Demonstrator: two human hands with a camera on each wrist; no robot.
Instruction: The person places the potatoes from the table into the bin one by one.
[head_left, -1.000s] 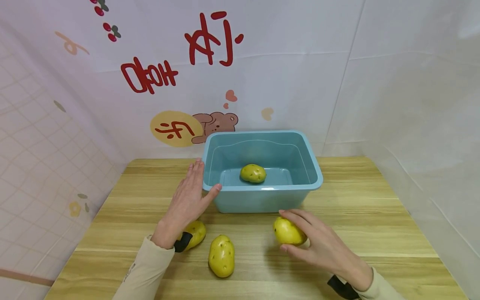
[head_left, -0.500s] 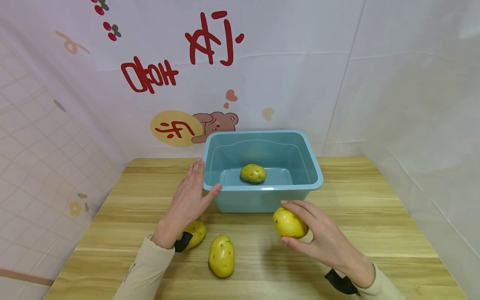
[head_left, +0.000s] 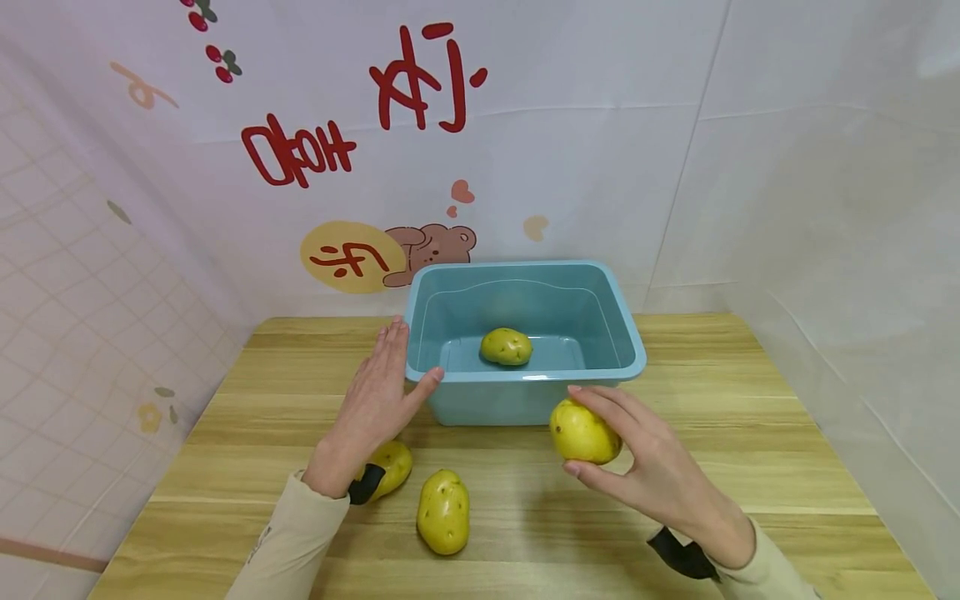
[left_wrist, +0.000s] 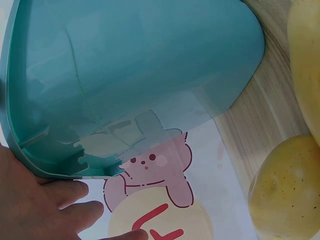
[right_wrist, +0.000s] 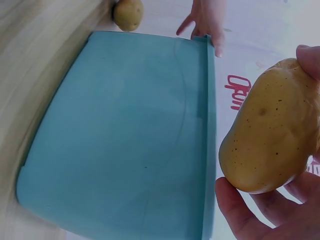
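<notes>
In the head view a blue plastic bin [head_left: 487, 402] stands at the back of the table, with one potato [head_left: 506, 347] lying inside. My left hand [head_left: 377, 392] rests with straight fingers against the bin's left side, the thumb at the front rim. In front of the bin, raised off the table, my right hand [head_left: 645, 458] grips a yellow potato [head_left: 583, 432] between thumb and fingers. The right wrist view shows this held potato [right_wrist: 272, 127] close up. Two more potatoes lie on the table: one upright in view [head_left: 443, 512], the other partly hidden [head_left: 392, 467] under my left wrist.
The wooden table [head_left: 712, 400] ends at a white cloth backdrop [head_left: 585, 150] with red lettering and a printed bear, right behind the bin. Cloth also hangs at the left and right sides.
My right hand has lifted the potato up off the table and slightly to the right, toward the bin's front rim. The left hand and the bin stay in place.
</notes>
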